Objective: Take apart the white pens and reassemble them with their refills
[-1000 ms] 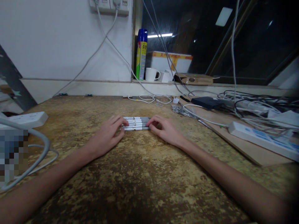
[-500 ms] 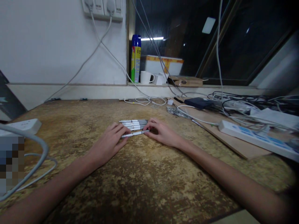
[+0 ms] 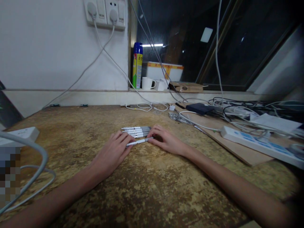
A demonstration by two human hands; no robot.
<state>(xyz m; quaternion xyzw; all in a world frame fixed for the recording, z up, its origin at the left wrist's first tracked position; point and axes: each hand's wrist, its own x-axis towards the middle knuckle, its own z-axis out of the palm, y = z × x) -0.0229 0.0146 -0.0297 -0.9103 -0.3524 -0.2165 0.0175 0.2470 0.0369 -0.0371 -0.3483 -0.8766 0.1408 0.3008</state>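
Observation:
Several white pens with grey ends lie side by side on the worn brown table. Nearer to me, a single white and grey pen is held by both ends, slightly slanted, its right end farther away. The fingers of my left hand pinch its left end and cover part of it. At the grey right end, my right hand has thumb and fingers closed on the pen. The fingertips of both hands are close to the row of pens.
On the right, a power strip and tangled cables lie by a brown board. At left are a white power strip and a looped grey cable. A spray can and white mug stand on the sill.
The view has tilted up a little, so everything sits lower in the picture. The front pen, still between both hands, now slants slightly more.

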